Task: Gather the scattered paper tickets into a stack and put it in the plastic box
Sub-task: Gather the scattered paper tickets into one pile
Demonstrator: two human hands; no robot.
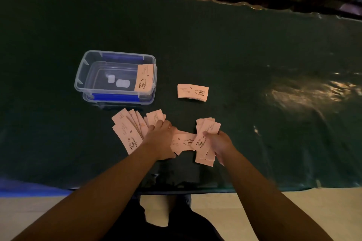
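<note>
Pink paper tickets printed with a coffee cup lie near the table's front edge. A fanned spread of tickets lies to the left, and my left hand rests flat on its right end. My right hand grips a loose bunch of tickets. Between my hands lies one ticket flat on the table. A small neat stack of tickets sits apart, further back. The clear plastic box with blue clips stands open at the left, one ticket leaning inside its right wall.
The table is covered with a dark green sheet under glossy clear plastic, with glare at the right. Its wavy far edge runs along the top. The near edge is just below my wrists. Two small white pieces lie in the box's bottom.
</note>
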